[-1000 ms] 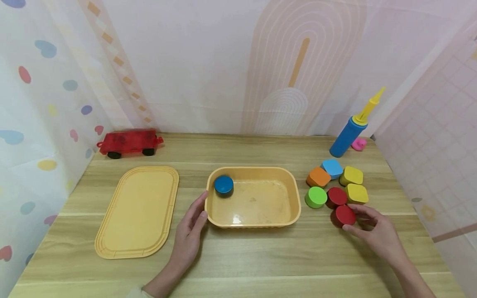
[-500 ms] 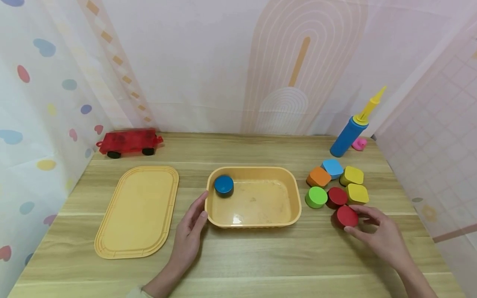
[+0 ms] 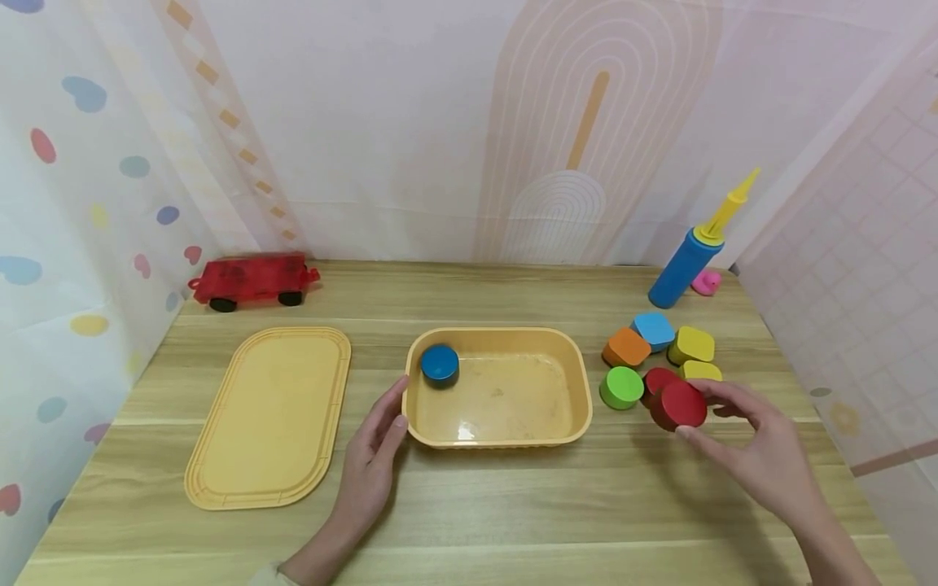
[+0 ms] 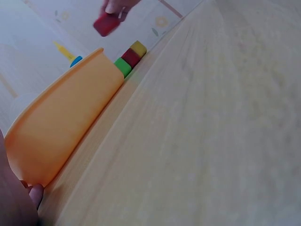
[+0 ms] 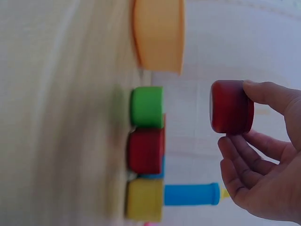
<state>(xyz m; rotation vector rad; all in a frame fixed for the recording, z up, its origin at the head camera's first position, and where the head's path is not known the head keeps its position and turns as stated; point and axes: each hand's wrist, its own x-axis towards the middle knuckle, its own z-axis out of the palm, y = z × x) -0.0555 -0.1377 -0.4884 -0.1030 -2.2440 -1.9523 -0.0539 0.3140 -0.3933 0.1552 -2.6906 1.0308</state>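
Note:
A red round block point(image 3: 679, 406) is pinched between the thumb and fingers of my right hand point(image 3: 765, 456); the right wrist view shows the red block point(image 5: 230, 107) held up off the table. Beneath it, a second red block point(image 3: 659, 382) stands among green point(image 3: 621, 387), orange point(image 3: 626, 348), light blue point(image 3: 654, 331) and yellow point(image 3: 691, 347) blocks. My left hand point(image 3: 372, 456) rests against the left wall of a pale orange tub point(image 3: 498, 444), its fingers touching the side. Inside the tub, near its left end, sits a dark blue round block point(image 3: 440, 365).
Left of the tub lies a flat yellow-orange lid point(image 3: 271, 415). A red toy wagon point(image 3: 252, 279) stands at the back left. At the back right are a blue pump point(image 3: 681, 273) with a yellow nozzle and a pink toy duck point(image 3: 707, 283).
My right hand has lifted the red round block off the table, and it now overlaps the second red block in the head view. The left hand and the tub have stayed still.

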